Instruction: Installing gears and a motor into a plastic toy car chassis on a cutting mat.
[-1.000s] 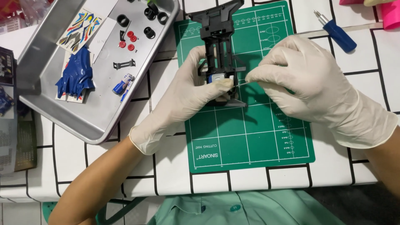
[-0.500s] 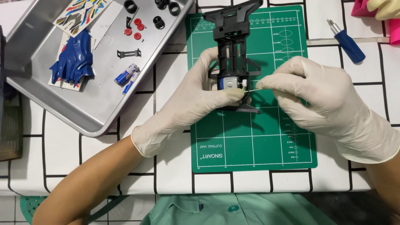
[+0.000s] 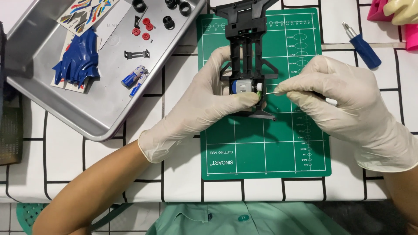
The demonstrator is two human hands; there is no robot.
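Observation:
A black toy car chassis (image 3: 246, 48) lies lengthwise on a green cutting mat (image 3: 261, 148). My left hand (image 3: 204, 104), in a white glove, grips its near end, where a small blue motor (image 3: 241, 86) with a green pinion sits. My right hand (image 3: 331, 100), also gloved, pinches a thin white stick whose tip touches the chassis beside the motor.
A metal tray (image 3: 43, 100) at the left holds a blue car body shell (image 3: 78, 61), sticker sheets, two batteries (image 3: 134, 79), black tyres and small red parts. A blue-handled screwdriver (image 3: 361, 45) lies right of the mat. Another person's gloved hand (image 3: 402, 11) rests on pink objects at top right.
The view has drifted slightly. My right hand has drawn back to the right a little, so the thin stick between its fingers and the chassis now shows.

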